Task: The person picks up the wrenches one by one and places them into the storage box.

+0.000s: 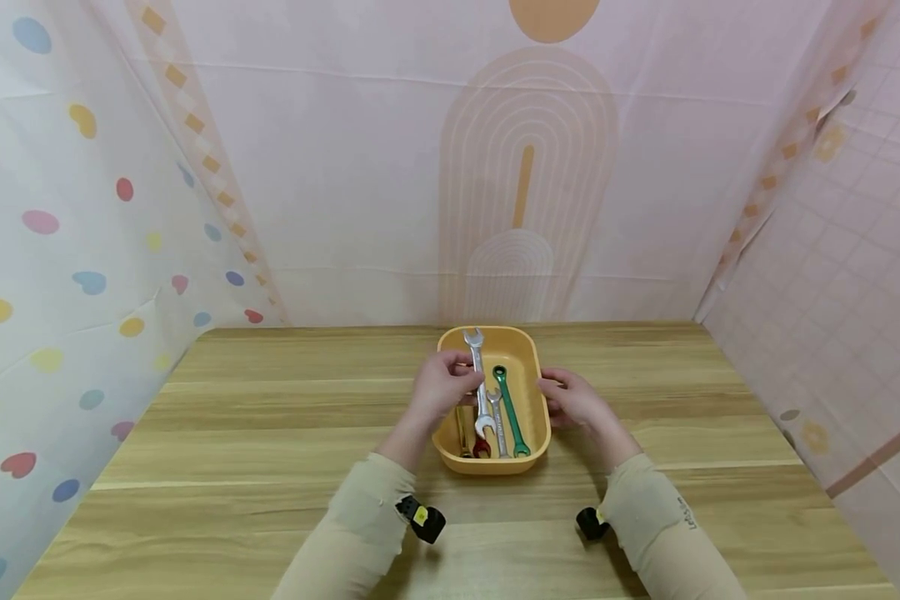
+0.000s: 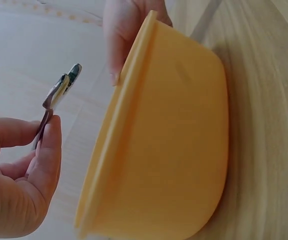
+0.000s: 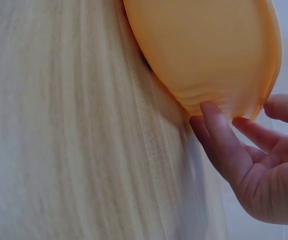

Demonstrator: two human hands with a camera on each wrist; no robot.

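- nearest the camera, two beige sleeves (image 1: 360, 533) reach forward over the light wooden table (image 1: 270, 433), a small black wrist camera strapped under each.
- the right hand (image 1: 573, 400) rests against the right side of the rounded orange plastic tub (image 1: 532, 433); its fingers (image 3: 224, 140) are only lightly bent, touching the tub's outer wall under the rim, apparently steadying rather than clasping it.
- the left hand (image 1: 442, 385) pinches the shaft of a long silver open-ended spanner (image 1: 478, 379) between thumb and fingertips; the spanner looks lifted off the others, its upper jaw reaching the tub's far rim.
- the work seems at an early stage: one spanner is in hand but not clear of the tub, and the rest lie untouched inside.
- lying in the tub are a green-handled ring spanner (image 1: 510, 408), a shorter silver spanner (image 1: 497, 421), a red-tipped tool (image 1: 482, 448) and a yellowish one (image 1: 462, 432), half hidden.
- the tub sits flat near the table's middle, towards the far edge.
- beyond hang pale pink patterned backdrop sheets (image 1: 390, 167).
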